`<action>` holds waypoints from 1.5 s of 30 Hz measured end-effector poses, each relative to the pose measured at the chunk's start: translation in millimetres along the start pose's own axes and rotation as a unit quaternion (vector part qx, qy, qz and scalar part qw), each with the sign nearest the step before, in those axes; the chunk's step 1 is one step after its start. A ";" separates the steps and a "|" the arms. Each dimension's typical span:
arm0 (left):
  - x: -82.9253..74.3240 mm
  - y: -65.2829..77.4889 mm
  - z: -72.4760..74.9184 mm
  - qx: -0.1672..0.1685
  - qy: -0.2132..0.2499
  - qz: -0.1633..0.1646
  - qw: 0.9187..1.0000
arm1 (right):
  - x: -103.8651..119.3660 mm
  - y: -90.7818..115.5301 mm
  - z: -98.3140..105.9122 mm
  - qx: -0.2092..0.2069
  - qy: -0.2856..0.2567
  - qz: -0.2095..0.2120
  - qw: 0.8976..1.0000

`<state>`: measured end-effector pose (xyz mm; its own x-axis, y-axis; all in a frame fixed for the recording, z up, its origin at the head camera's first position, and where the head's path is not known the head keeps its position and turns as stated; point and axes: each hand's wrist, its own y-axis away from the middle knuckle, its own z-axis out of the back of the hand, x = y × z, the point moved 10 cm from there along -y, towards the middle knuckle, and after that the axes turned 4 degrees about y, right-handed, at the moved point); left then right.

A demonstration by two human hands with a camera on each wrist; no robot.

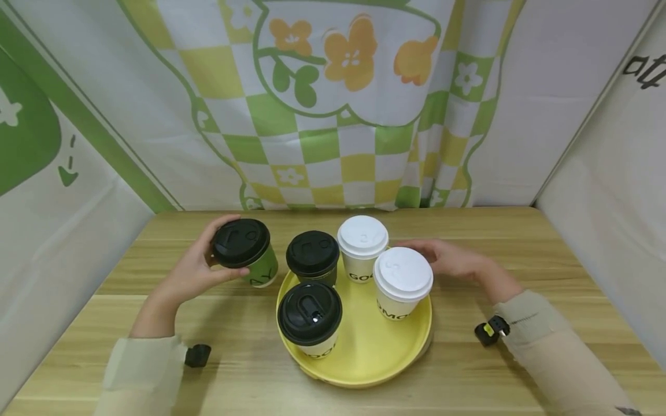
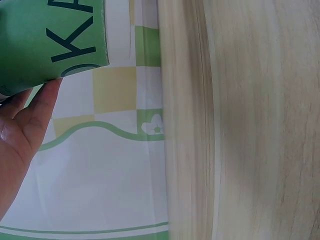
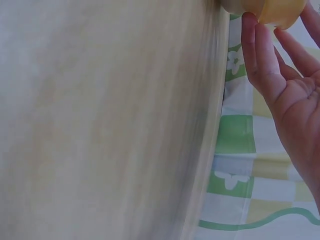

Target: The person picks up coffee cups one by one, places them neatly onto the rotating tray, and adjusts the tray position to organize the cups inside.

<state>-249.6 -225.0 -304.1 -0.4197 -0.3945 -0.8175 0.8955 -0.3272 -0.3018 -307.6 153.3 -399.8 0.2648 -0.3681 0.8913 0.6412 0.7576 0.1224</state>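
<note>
My left hand [image 1: 195, 263] holds a green paper cup [image 1: 263, 267] with a black lid, thumb and fingers round its side. In the left wrist view the green cup [image 2: 55, 42] shows dark letters, and its base is apart from the tabletop. Right of it, a round yellow tray [image 1: 359, 352] carries a dark cup with a black lid [image 1: 312, 254], a pale cup with a black lid [image 1: 310, 315] and two white-lidded cups [image 1: 363, 240]. My right hand [image 1: 455, 260] is at the tray's right edge, partly behind the nearer white-lidded cup [image 1: 403, 277]; its extended fingers [image 3: 267, 55] touch the tray's side.
The tray stands on a wood-grain table [image 1: 234, 358]. A checked, flowered curtain [image 1: 333, 138] hangs along the table's back edge, with pale fabric walls [image 1: 67, 242] on both sides. Small black devices [image 1: 198, 355] are attached at both cuffs.
</note>
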 end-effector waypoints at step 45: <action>10.5 4.3 -6.9 0.018 0.022 -0.002 1.000 | 17.4 56.4 -28.8 -0.068 -0.001 -0.019 0.998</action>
<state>-249.2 -224.6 -317.3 -0.4158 -0.3543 -0.8376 0.8874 -0.3598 -0.2883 -246.0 174.1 -389.9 0.2382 -0.3941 0.8876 0.7421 0.6635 0.0955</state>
